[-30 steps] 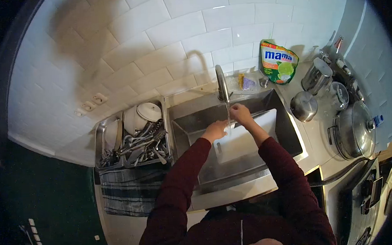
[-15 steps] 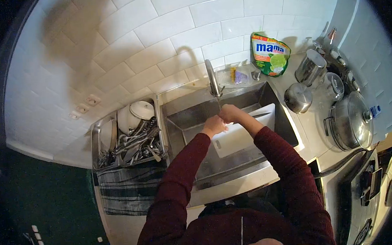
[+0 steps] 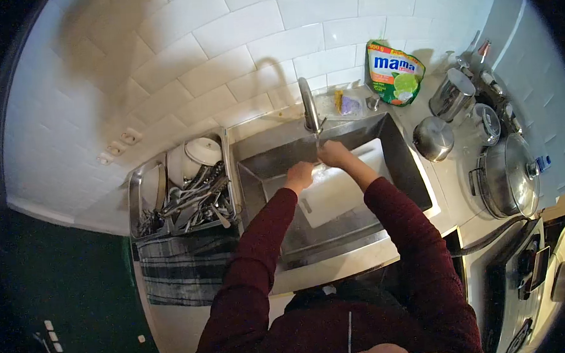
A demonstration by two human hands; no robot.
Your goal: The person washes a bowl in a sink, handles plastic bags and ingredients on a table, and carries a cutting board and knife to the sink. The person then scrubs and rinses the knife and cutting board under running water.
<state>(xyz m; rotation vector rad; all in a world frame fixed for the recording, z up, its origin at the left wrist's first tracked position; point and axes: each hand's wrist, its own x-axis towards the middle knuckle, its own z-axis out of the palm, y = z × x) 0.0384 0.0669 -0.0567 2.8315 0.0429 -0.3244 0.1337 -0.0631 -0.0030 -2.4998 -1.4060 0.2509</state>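
One white board [image 3: 341, 196] lying in the sink [image 3: 411, 170], just below the fingers and on their near side. Left hand [image 3: 300, 175] and right hand [image 3: 334, 154] slightly apart, fingers curled nearly closed; can't tell if they grip anything. Tap [image 3: 309, 105] just beyond them, cutlery [image 3: 197, 197] off left, small pot [image 3: 434, 138] right.

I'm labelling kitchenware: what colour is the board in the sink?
The board is white, best seen in the head view.
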